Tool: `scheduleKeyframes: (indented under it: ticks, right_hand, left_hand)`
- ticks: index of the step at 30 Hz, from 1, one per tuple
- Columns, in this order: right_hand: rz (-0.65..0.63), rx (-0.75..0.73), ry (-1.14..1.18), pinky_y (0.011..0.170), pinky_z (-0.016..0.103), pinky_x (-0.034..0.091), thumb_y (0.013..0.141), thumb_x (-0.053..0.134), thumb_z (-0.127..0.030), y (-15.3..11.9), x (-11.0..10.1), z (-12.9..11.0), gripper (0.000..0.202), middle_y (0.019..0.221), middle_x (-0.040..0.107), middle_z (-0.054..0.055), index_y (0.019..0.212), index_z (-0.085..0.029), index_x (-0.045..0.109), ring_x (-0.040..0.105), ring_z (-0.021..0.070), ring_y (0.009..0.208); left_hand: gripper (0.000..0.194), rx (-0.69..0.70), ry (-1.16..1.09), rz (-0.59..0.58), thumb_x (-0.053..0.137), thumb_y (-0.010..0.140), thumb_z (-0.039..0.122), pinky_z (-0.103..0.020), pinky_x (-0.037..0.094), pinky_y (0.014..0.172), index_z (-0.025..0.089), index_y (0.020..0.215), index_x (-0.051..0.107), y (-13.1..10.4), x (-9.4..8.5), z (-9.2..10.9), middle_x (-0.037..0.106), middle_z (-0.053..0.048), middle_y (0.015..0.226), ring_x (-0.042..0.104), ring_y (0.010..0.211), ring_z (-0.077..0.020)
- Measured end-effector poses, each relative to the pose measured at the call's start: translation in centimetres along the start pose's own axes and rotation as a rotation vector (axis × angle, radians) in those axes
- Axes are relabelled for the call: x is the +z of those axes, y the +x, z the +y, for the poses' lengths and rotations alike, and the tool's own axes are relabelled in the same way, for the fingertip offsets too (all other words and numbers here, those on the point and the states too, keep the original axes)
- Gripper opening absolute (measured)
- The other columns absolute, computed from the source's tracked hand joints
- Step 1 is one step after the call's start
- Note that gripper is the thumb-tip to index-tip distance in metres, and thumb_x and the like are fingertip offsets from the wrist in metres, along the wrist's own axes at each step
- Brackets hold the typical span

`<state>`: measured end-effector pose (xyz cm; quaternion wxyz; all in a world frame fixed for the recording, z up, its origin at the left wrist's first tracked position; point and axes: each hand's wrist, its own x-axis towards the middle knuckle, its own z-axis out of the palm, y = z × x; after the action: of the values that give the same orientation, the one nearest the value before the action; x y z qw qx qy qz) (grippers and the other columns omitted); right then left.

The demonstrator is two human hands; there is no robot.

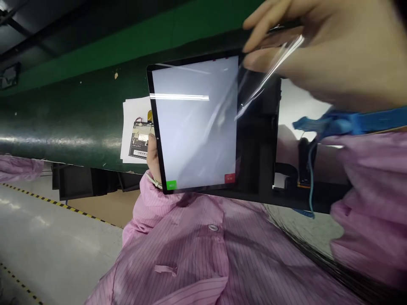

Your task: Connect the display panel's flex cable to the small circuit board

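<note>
The conveyor belt [63, 123] ran behind everything: dark green, glossy, curved at its near edge, with a brighter green rail above. The pink sleeve [197, 250] filled the bottom: striped fabric, snap button, creased. A second pink sleeve covered the right forearm under a blue wrist strap [349, 123] with a thin cord hanging off it.

The tablet [193, 123] was a flat rectangle with a black bezel and a lit pale screen, glossy, showing a streak of light glare, a green button at the bottom left and a red one at the bottom right. It was held upright and slightly tilted.

The left hand [153, 157] gripped the tablet's left edge; only the thumb side showed, the fingers were hidden behind the tablet.

The right hand [321, 51] was above the tablet's top right corner, thumb and fingers pinched narrow on a clear plastic film [263, 72], thin, shiny and wrinkled, stretching down from the pinch to the screen's right side.

Just left of the left hand, a white sheet [133, 114] lay on the belt with a small circuit board [140, 140] on it, partly hidden by the tablet. A black frame [260, 144] stood right behind the tablet, under the film.
</note>
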<state>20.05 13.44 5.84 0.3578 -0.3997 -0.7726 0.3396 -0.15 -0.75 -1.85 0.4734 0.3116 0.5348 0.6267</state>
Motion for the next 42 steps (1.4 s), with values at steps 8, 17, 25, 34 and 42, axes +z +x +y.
scheduleKeyframes:
  ticks: [8,17,25,34,42]
  right_hand:
    - [0.037,-0.256,-0.527,0.118,0.065,0.036,0.095,0.062,-0.047,-1.8,4.1,-3.6,0.058,0.152,0.047,0.021,0.14,-0.011,0.055,0.045,0.0418,0.14]
    - [-0.16,-0.442,-0.423,0.111,0.06,0.049,0.092,0.072,-0.032,-5.5,8.5,-3.3,0.051,0.146,0.056,0.024,0.134,-0.007,0.059,0.051,0.0389,0.139]
    - [0.196,-0.316,-0.179,0.104,0.052,0.054,0.099,0.046,-0.017,-5.6,7.0,-1.5,0.038,0.125,0.069,0.011,0.133,-0.018,0.063,0.063,0.0276,0.119]
    - [0.025,-0.131,-0.139,0.118,0.066,0.038,0.097,0.044,-0.027,-4.8,7.5,1.7,0.048,0.153,0.05,0.011,0.143,-0.024,0.06,0.04,0.034,0.142]
    - [0.039,-0.172,-0.046,0.125,0.065,0.027,0.105,0.03,-0.053,-4.4,5.9,1.2,0.058,0.163,0.038,0.009,0.157,-0.03,0.043,0.033,0.0314,0.149]
  left_hand:
    - [0.073,-0.04,-0.041,0.03,0.02,0.099,0.069,-0.049,0.054,0.111,0.024,0.127,0.071,0.2,0.6,0.9,0.076,-0.009,0.123,0.06,0.137,-0.0307]
    - [0.057,-0.046,-0.241,-0.022,0.037,0.099,0.064,-0.04,0.042,0.124,0.025,0.121,0.072,-0.1,0.7,0.7,0.072,-0.003,0.13,0.047,0.149,-0.0243]
    - [0.065,-0.143,-0.254,-0.061,0.042,0.094,0.072,-0.044,0.048,0.117,0.025,0.131,0.068,0.1,0.2,1.2,0.07,-0.007,0.133,0.052,0.145,-0.0286]
    - [0.071,-0.103,0.196,-0.244,0.026,0.098,0.076,-0.052,0.057,0.106,0.028,0.135,0.064,1.7,-0.6,3.6,0.066,-0.011,0.142,0.061,0.136,-0.0322]
    - [0.034,-0.013,0.253,-0.2,0.06,0.097,0.051,-0.045,0.057,0.11,0.029,0.117,0.075,1.6,2.1,5.5,0.075,-0.005,0.128,0.063,0.134,-0.029]
